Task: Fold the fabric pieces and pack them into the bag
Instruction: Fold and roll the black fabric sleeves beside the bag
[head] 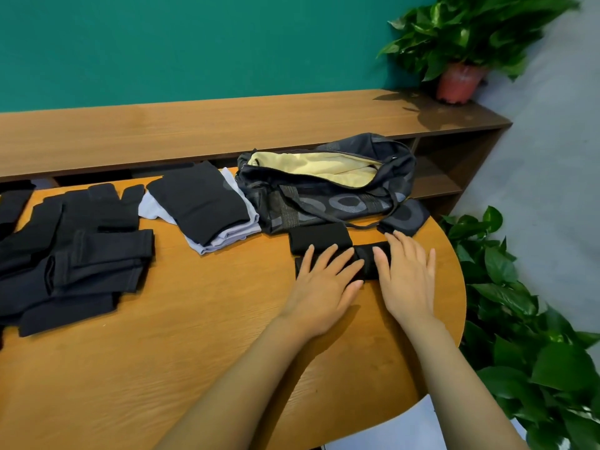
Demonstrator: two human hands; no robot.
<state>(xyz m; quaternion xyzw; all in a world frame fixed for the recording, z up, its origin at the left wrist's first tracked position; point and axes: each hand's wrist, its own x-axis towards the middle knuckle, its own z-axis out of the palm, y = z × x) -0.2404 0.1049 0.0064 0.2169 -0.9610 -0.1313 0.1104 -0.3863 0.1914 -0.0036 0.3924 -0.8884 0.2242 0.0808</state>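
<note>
Black fabric piece (pixel 367 261) is being pressed onto the desk (pixel 194 336) by left grip (pixel 324 280) and right grip (pixel 406 277), fingers flat, nothing clasped. Folded piece (pixel 319 237) is lying just beyond; open bag (pixel 324 196) apparently unpacked. Unfolded pile (pixel 71 248) is waiting far left. Desk edge is curving near the right grip.

A soft, matt black knit cloth strip (pixel 365 261) is seen beneath the fingers (pixel 384 266). Just beyond them, a dark woven cloth bag with grey rings (pixel 324 203) is lined with pale yellow matt fabric (pixel 324 167). A smooth, grained orange wooden table (pixel 194 336), faintly sheened, is seen underneath.
</note>
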